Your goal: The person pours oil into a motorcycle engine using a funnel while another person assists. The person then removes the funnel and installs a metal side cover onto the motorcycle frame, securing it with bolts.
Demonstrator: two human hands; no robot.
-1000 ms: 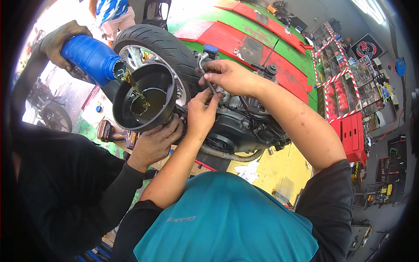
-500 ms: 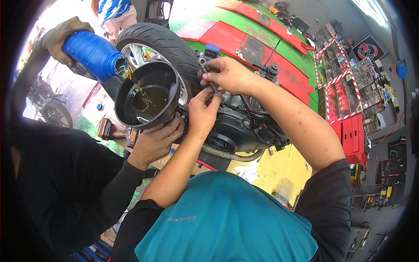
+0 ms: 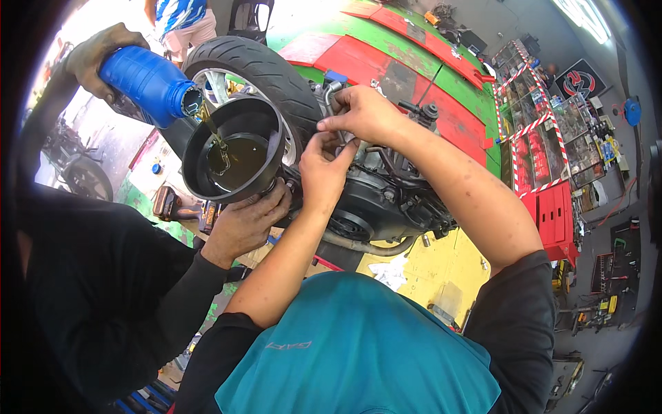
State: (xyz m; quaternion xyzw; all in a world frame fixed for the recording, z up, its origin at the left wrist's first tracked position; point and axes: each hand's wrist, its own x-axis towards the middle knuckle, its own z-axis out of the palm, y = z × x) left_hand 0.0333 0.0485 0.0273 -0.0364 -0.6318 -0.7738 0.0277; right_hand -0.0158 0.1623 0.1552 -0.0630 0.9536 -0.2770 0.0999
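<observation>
Gray wall (image 3: pixel 518 19), bright light (image 3: pixel 583 18), red cabinet (image 3: pixel 554 215), 1 black chair (image 3: pixel 249 32).

head | left fisheye, head-worn | faces down, forward | near, above own fingers (image 3: pixel 336 123) | upright

Shelves, cabinet and light along the right
A red cabinet (image 3: pixel 554 215) stands by shelves (image 3: pixel 534 121) edged in red-and-white stripes, a bright light (image 3: pixel 583 17) above; a white cloth (image 3: pixel 389 272) lies on a yellow surface (image 3: pixel 424 277).
</observation>
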